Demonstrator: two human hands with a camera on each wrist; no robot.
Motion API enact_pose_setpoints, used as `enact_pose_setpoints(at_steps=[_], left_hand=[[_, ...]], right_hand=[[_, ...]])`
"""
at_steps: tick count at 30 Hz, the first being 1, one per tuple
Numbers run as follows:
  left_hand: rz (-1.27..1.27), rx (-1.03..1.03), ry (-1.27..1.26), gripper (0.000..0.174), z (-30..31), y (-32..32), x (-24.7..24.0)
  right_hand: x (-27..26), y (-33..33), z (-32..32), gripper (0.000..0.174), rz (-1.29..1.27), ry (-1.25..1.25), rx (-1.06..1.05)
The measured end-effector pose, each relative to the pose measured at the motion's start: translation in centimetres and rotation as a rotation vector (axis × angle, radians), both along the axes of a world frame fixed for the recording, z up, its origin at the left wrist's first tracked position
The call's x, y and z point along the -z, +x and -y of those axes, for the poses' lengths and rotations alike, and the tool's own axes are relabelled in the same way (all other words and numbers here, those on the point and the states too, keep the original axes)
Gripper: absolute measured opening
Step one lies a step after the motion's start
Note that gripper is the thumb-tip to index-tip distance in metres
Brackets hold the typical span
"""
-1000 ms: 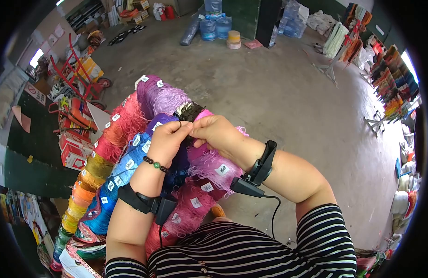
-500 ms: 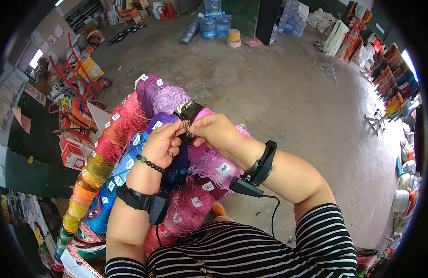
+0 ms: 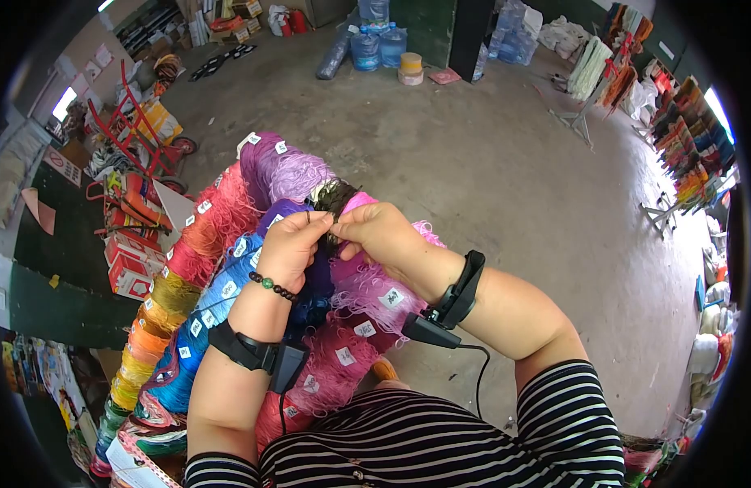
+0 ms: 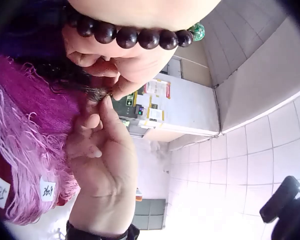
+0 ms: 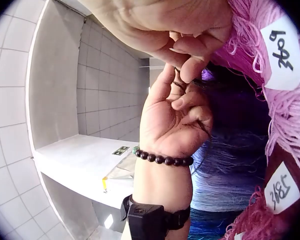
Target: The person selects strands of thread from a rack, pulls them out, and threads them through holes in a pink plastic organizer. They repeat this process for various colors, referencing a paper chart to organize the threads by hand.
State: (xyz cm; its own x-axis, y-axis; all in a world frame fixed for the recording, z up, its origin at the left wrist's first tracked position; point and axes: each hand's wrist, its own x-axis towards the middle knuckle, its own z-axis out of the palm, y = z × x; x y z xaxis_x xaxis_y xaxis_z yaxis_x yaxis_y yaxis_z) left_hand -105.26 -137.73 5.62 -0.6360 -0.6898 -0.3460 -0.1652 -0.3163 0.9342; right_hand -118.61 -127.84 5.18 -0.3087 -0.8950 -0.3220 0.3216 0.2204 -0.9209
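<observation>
Both hands meet over hanging skeins of thread in the head view. With thumb and fingers my left hand (image 3: 287, 250), a beaded bracelet at its wrist, pinches dark thread strands (image 4: 96, 93). Opposite it, my right hand (image 3: 383, 234) pinches the same strands, fingertips right at the left ones. The strands come from a dark brown skein (image 3: 336, 193) just beyond the fingers. Around it hang a purple skein (image 3: 282, 167), a bright pink skein (image 3: 361, 198) and a light pink skein (image 5: 290, 115) with a white paper tag (image 5: 282, 52). A dark strand trails beside the left palm in the right wrist view.
Labelled red, yellow and blue skeins (image 3: 221, 286) run down the left side. A red hand truck (image 3: 131, 122) and boxes (image 3: 127, 264) stand further left. Water jugs (image 3: 365, 50) stand at the back; racks of hanging yarn (image 3: 688, 138) line the right.
My left hand drew slightly back from the right, its fingers spreading with dark strands between the hands, then returned to the right fingertips. The right hand has hardly moved.
</observation>
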Motion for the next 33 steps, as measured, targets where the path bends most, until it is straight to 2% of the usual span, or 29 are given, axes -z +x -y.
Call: enact_pose_setpoints(at_steps=[12,15,18,19,20,23,26,27,30,31,33], left_hand=[[-0.093,0.008,0.101,0.009,0.0,0.3,-0.2],[-0.112,-0.124,0.180,0.007,0.2,0.4,-1.0],[-0.268,-0.117,0.315,0.008,1.4,1.5,-1.1],[-0.238,-0.114,0.305,0.010,1.4,1.6,-1.5],[-0.165,-0.076,0.194,0.009,1.4,1.7,-1.4],[0.032,-0.002,-0.113,0.010,0.8,1.6,-1.6],[0.065,0.041,-0.179,0.011,0.5,1.3,-0.9],[0.052,0.026,-0.164,0.011,0.5,1.3,-0.8],[0.067,-0.012,-0.175,0.010,0.8,2.3,-1.8],[-0.035,-0.015,-0.053,0.009,1.2,3.1,-2.3],[-0.155,-0.048,0.027,0.007,2.0,5.4,-4.2]], right_hand=[[-0.1,-0.3,-0.1,0.012,0.037,0.015,-0.004],[0.2,-0.2,0.0,0.012,0.027,0.007,-0.002],[0.3,-0.5,0.0,0.012,-0.012,0.028,-0.037],[0.4,-0.8,0.0,0.013,-0.042,0.048,-0.074],[0.3,-1.1,0.1,0.015,-0.073,0.067,-0.111],[-4.3,-0.7,-1.4,0.032,-1.319,0.032,-0.100],[-0.5,-1.5,1.0,0.054,-1.725,-0.386,-0.073],[0.0,-1.8,1.8,0.064,-1.512,-0.227,-0.352],[1.9,-2.4,3.1,0.064,-1.489,-0.106,-0.451],[2.3,-2.2,3.1,0.064,-1.499,-0.098,-0.465],[2.4,-2.3,3.3,0.064,-1.528,-0.081,-0.474]])
